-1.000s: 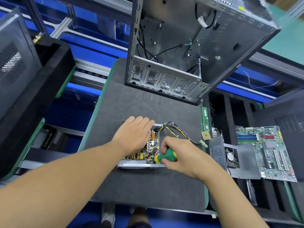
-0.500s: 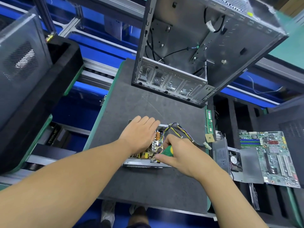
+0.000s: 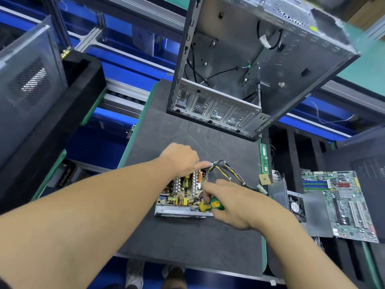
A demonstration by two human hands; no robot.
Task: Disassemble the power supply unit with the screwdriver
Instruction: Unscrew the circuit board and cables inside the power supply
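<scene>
The opened power supply unit (image 3: 183, 192) lies on the dark mat (image 3: 187, 236), its yellow circuit board with coils and heat sinks exposed in a silver metal tray. A bundle of yellow, black and purple wires (image 3: 227, 174) fans out from its far right corner. My left hand (image 3: 181, 159) rests at the unit's far edge, fingers curled, fingertips at the corner where the wires leave. My right hand (image 3: 235, 205) grips the green and yellow screwdriver (image 3: 211, 206) over the unit's near right corner. The screwdriver's tip is hidden.
An empty computer case (image 3: 250, 65) stands open at the mat's far end. A RAM stick (image 3: 264, 158) and a CPU chip (image 3: 264, 180) lie at the mat's right edge. A motherboard (image 3: 341, 203), a fan and a grey panel sit right. Black foam bins stand left.
My left hand has lifted off the board and slid to the far right corner, uncovering the circuit board. My right hand stays at the near right corner with the screwdriver.
</scene>
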